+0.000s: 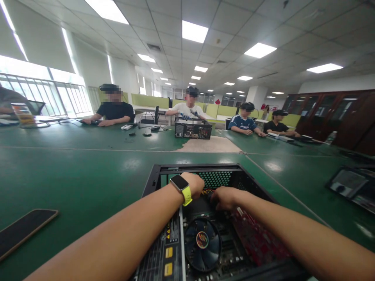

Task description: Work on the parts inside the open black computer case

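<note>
An open black computer case (200, 168) lies before me, with both my hands reaching inside it near its far wall. My left hand (193, 182), a watch (182, 187) with a yellow-green strap on its wrist, is curled closed. Close to its right, my right hand (225, 197) bends its fingers down. Thin yellow wires (208, 191) show between them; whatever the fingertips pinch is hidden. Nearer to me are a round black cooling fan (202, 245), a red circuit board (259, 238) on the right, and a labelled power supply (159, 253) on the left.
A phone-like dark slab (27, 230) lies on the green table (88, 179) at left. Another computer case (356, 187) stands at right. Across the table, a person wearing gloves works at a further case (193, 128); several others sit nearby. Mice and cables (148, 130) lie at the far side.
</note>
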A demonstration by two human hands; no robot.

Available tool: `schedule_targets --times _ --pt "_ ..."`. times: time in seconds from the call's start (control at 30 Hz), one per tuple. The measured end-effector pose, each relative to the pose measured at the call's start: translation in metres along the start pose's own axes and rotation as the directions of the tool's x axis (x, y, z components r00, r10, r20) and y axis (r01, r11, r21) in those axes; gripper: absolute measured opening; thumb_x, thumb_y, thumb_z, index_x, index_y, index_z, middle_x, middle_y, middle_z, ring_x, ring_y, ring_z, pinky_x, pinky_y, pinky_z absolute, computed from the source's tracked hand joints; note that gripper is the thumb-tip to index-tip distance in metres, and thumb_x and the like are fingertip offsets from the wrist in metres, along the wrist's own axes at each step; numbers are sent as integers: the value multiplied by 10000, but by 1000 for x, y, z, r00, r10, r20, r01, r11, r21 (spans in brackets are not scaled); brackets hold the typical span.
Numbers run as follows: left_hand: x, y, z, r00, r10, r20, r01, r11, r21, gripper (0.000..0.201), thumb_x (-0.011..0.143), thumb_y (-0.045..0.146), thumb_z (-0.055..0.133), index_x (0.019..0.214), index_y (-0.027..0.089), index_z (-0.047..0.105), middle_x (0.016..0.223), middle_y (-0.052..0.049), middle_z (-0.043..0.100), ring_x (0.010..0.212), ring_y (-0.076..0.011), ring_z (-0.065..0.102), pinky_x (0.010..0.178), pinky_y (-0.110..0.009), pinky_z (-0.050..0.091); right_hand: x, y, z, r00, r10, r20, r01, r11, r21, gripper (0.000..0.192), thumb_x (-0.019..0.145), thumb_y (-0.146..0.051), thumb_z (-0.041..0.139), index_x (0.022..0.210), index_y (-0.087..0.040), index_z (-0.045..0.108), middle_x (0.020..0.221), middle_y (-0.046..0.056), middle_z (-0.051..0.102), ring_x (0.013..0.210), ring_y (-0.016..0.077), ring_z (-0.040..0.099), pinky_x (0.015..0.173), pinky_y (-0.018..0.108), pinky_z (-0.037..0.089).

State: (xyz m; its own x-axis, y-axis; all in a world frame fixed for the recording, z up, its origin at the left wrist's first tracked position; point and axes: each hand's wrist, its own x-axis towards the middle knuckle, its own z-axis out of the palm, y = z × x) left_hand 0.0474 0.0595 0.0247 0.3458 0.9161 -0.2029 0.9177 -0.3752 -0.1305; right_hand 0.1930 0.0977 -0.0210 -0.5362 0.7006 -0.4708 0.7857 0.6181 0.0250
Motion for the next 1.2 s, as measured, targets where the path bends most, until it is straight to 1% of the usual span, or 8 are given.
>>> schedule_targets --times 0.13,0.23,0.37,0.53,0.67,0.87,1.03,1.2 --pt "-4 -4 -7 997 -62 50 60 997 44 355 646 150 656 998 139 697 986 -194 691 911 -298 657 765 -360 543 -3 -1 0 996 53 -70 -53 999 4 453 718 -213 555 1160 -295 611 1120 44 647 1026 269 593 783 335 473" --pt "-5 -5 -10 995 -73 60 70 996 48 376 662 166 650 1036 148 682 1013 -190 684 930 -291 651 774 -352 540 -3 -6 7 992 1 -126 3 1000 26 441 748 -312 568 1189 -307 585 1152 29 633 1050 250 582 827 322 458" --pt "-6 -3 -8 996 -70 57 68 997 41 364 682 183 643 1043 150 676 1030 -183 680 950 -285 644 793 -352 534 4 -18 16 982 -20 -186 27 999 35 333 736 -459 597 1022 -305 668 1029 29 675 970 252 614 766 320 465" --pt "-7 -2 -6 997 -57 46 56 998 34 344 729 213 608 1054 115 663 1059 -175 672 964 -302 636 804 -404 535 24 -16 10 988 32 -153 -26 999 42 281 679 -489 665 899 -317 698 921 -10 689 888 212 635 695 271 463" --pt "-6 -1 -5 998 -49 47 48 998 35 333 755 269 592 1054 140 664 1041 -169 679 961 -291 640 807 -391 534 37 -13 6 993 24 -117 -35 995 -96 489 578 -645 682 883 -262 703 905 49 687 880 272 635 692 326 485" --pt "-5 2 -5 997 -41 67 39 999 32 362 751 298 596 1065 130 659 1068 -161 672 982 -298 628 836 -416 520 43 -14 14 994 -3 -106 -18 982 -189 621 608 -735 596 923 -210 698 951 122 676 899 303 633 721 369 492" --pt "-4 0 -4 996 -46 79 44 999 28 382 769 317 571 1085 117 648 1100 -177 656 1000 -307 620 833 -423 519 40 -1 8 980 8 -197 -42 984 -171 522 695 -701 545 931 -261 697 950 81 681 901 270 631 693 327 474" --pt "-4 0 -3 995 -41 96 39 999 26 364 773 296 561 1086 133 650 1088 -174 661 1007 -302 619 840 -416 515 40 0 6 992 -19 -124 2 990 -139 615 551 -720 647 992 -291 675 952 47 684 887 270 629 670 315 467"
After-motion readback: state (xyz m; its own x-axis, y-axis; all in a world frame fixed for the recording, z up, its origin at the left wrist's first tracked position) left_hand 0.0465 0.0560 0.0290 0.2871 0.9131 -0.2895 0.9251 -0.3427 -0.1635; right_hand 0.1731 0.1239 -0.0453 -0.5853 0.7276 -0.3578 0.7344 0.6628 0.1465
